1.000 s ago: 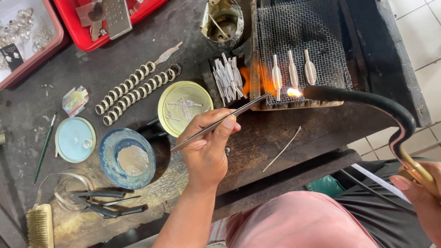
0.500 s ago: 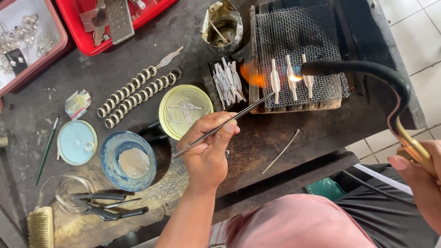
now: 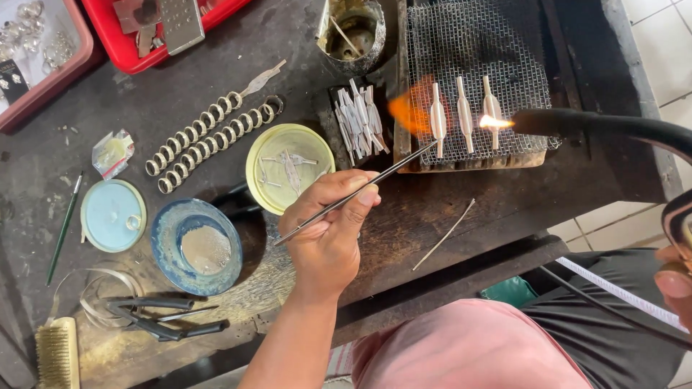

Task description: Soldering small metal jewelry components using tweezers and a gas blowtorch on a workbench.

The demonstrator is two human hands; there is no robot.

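My left hand [image 3: 328,227] grips thin metal tweezers [image 3: 360,193] whose tip reaches the leftmost of three silver leaf-shaped pieces [image 3: 437,115] lying on a wire mesh [image 3: 476,43]. A black gas torch [image 3: 598,126] comes in from the right, and its orange flame [image 3: 414,108] blows left across the pieces. My right hand [image 3: 674,284] is at the right edge, holding the torch's brass handle, mostly out of frame.
A pile of silver pieces [image 3: 357,115] lies left of the mesh. A yellow lid [image 3: 288,169] with small parts, a blue bowl [image 3: 196,245], a light-blue lid [image 3: 112,215], ring chains [image 3: 209,137], pliers [image 3: 155,317], a brush [image 3: 58,353] and red trays [image 3: 144,36] sit around.
The torch nozzle has drawn back to the right, and the flame now stretches left over the three pieces. The tweezers tip has stayed at the leftmost piece.
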